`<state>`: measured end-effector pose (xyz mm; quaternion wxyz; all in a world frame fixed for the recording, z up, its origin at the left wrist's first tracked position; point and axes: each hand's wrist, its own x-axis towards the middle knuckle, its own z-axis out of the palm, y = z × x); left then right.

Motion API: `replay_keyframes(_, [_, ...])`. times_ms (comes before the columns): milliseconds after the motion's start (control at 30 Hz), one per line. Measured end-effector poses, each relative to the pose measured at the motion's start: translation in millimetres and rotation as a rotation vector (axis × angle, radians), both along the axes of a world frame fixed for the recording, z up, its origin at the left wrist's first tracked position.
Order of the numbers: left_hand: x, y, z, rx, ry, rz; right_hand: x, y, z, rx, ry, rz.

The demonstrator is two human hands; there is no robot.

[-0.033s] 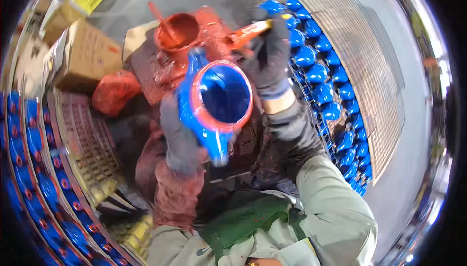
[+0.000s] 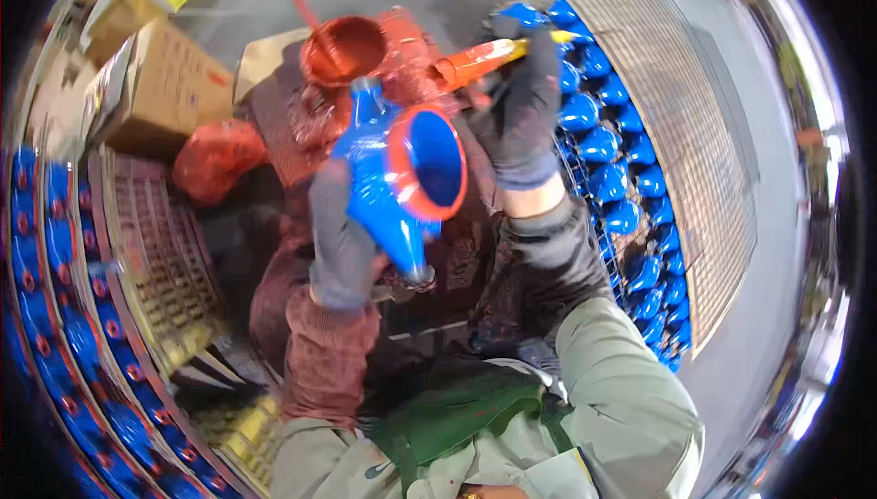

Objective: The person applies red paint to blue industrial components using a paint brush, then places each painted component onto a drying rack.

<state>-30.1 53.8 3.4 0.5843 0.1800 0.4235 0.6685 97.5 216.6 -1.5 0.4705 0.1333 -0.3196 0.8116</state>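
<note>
My gloved left hand (image 2: 336, 234) is closed round a glossy blue metal housing (image 2: 370, 157), holding it tilted over the paint-covered work surface. The housing has a stubby neck at each end, and its wide round mouth, ringed in orange-red, faces right. In my gloved right hand (image 2: 530, 106) is a paintbrush (image 2: 489, 56) with a yellow handle; its orange-red coated end points left, apart from the housing. Just behind the housing stands a red-coated bowl (image 2: 343, 50) of red paint with a red stick (image 2: 311, 15) leaning in it.
Several blue housings (image 2: 603, 145) stand in rows at the right, beside a ribbed cardboard sheet (image 2: 703, 152). At left are a cardboard box (image 2: 174, 84), a red-smeared bundle (image 2: 217, 159), a yellowish grid pallet (image 2: 164, 252) and stacked rows of blue parts with red ends (image 2: 78, 335).
My left hand has turned the housing so its mouth faces more to the right instead of up toward me. The right hand with the paintbrush has shifted slightly right.
</note>
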Motion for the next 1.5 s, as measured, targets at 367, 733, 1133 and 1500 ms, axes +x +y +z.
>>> replay_keyframes(367, [-17.1, 4.3, -25.6, 0.007, 1.793, 0.253, -16.0, -40.4, 11.8, 0.22, -0.822, -0.979])
replay_keyframes(733, [-28.6, 3.7, -12.6, 0.02, 0.494, 0.05, -9.2, -31.4, 10.6, 0.114, -0.702, -0.88])
replay_keyframes(1133, [-3.5, 12.2, 0.5, 0.021, -1.254, -0.198, -21.2, -3.0, -54.2, -0.637, -0.17, 0.275])
replay_keyframes(1500, [-26.8, 13.7, -26.1, -0.004, 0.357, 0.008, -10.8, -7.4, -8.5, -0.195, -0.457, -0.466])
